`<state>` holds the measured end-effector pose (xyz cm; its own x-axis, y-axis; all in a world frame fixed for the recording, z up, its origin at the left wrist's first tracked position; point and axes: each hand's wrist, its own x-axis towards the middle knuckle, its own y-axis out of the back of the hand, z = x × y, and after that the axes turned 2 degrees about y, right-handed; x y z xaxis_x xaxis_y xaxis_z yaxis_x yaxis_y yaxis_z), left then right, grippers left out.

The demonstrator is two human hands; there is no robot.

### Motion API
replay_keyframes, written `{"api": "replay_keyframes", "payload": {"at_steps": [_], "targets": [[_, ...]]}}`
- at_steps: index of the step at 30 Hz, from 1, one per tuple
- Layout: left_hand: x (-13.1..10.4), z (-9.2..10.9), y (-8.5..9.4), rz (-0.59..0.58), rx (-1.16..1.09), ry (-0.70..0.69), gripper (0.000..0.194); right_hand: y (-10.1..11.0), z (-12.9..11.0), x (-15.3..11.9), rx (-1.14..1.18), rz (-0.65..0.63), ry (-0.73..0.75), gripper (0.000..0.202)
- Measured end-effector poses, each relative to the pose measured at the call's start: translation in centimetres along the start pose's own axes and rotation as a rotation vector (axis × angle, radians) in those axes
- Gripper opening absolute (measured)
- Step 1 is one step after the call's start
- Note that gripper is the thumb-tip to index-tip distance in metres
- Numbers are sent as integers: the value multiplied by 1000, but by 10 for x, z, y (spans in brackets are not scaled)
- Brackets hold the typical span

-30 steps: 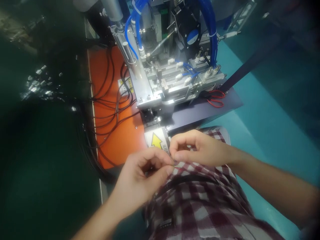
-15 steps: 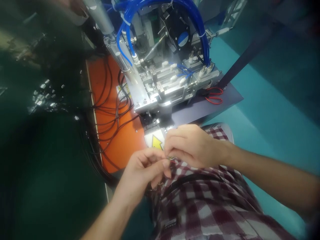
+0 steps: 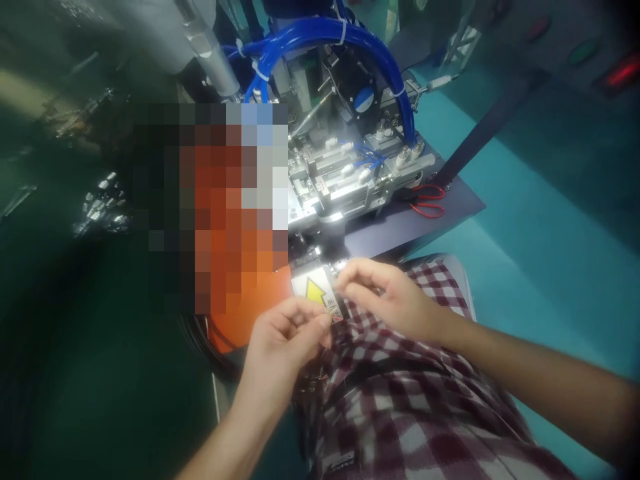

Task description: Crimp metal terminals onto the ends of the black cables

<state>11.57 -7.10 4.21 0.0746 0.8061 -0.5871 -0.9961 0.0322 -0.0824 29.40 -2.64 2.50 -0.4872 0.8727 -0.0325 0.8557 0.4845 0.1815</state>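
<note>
Half a second ago the fingers of both hands met over something thin; now the right hand [image 3: 393, 299] has drawn away a little, and a narrow gap parts it from the left hand [image 3: 280, 343]. The left thumb and forefinger are pinched closed on a tiny slender piece [image 3: 332, 316], too small to identify, just in front of the white label with a yellow arrow [image 3: 313, 288]. The right thumb and fingertips curl nearly together beside that label; whether they grip anything cannot be told. A few thin coppery strands [image 3: 314, 383] show below the left hand. A blocky blur now hides the machine's left side and much of the smooth orange panel [image 3: 250, 313].

Beyond the hands stands the machine of bright, square-edged silver metal [image 3: 345, 180], with small white fittings. Glossy blue plastic tubes [image 3: 320, 32], tied in a bundle, arch over it. Red loop-shaped handles [image 3: 427, 202] lie on its flat dark grey base [image 3: 400, 230]. Soft, creased burgundy-and-white checked cloth [image 3: 415, 413] covers the wearer's body, above a flat teal floor [image 3: 500, 267].
</note>
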Motion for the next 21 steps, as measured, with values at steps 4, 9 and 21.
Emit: {"api": "replay_keyframes", "payload": {"at_steps": [4, 9, 21], "targets": [[2, 0, 1, -7, -27, 8, 23, -7, -4, -10, -15, 32, 22, 3], [2, -2, -1, 31, -28, -17, 24, -18, -11, -7, 71, 111, -95, 10], [7, -2, 4, 72, -139, -74, 20, -29, -14, 0, 403, 119, -359, 23]]}}
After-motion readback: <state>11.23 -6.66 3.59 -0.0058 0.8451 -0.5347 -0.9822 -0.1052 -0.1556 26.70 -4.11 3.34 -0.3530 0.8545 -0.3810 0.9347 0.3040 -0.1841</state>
